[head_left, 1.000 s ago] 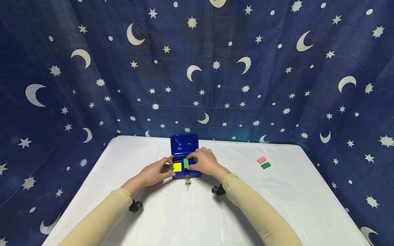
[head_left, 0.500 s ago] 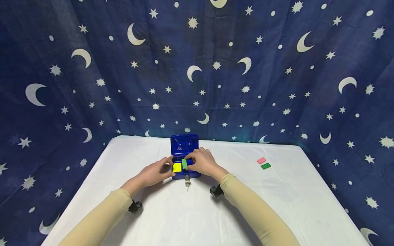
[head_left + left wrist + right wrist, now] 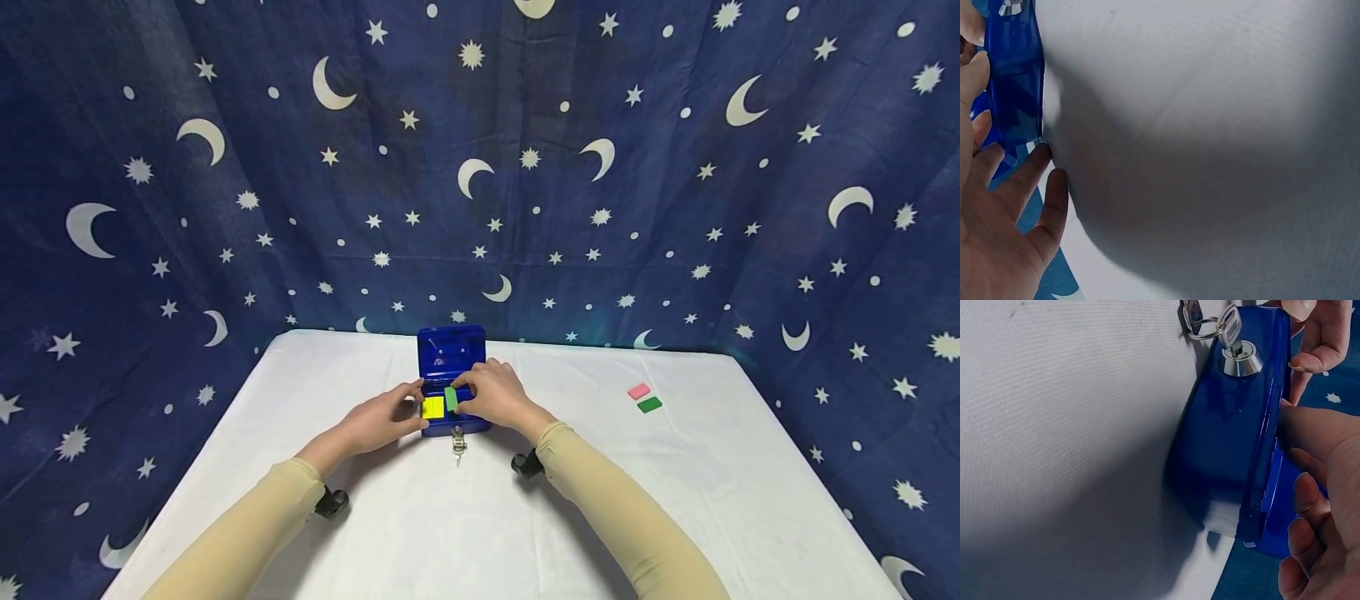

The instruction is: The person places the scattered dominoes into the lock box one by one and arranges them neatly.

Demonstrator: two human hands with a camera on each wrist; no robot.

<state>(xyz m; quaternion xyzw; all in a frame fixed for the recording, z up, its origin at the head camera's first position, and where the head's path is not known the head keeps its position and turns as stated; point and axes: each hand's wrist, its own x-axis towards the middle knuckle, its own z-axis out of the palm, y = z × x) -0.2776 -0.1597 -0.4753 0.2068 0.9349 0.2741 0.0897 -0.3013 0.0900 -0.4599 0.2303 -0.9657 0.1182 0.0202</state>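
An open blue cash box [image 3: 476, 428] stands at the table's far middle, lid [image 3: 450, 352] tipped up at the back. Keys [image 3: 459, 447] hang from the lock [image 3: 1241, 359] on its front. Two yellow blocks [image 3: 432, 407] lie side by side in its left part. My left hand [image 3: 380, 418] holds the box's left end, thumb at the front rim and index finger farther back. My right hand [image 3: 497, 392] pinches a light green block [image 3: 451, 398] between thumb and fingers, over the box's middle, beside the yellow blocks. The right wrist view hides that block.
Farther right on the white tablecloth [image 3: 585, 467] lie a pink block [image 3: 639, 391] and a dark green block [image 3: 649, 404], close together. A dark blue curtain [image 3: 540, 208] with moons and stars surrounds the table on its far side and both flanks.
My right hand has shifted slightly left with the light green block, bringing it nearer the yellow blocks. The left hand stays at the box's left end.
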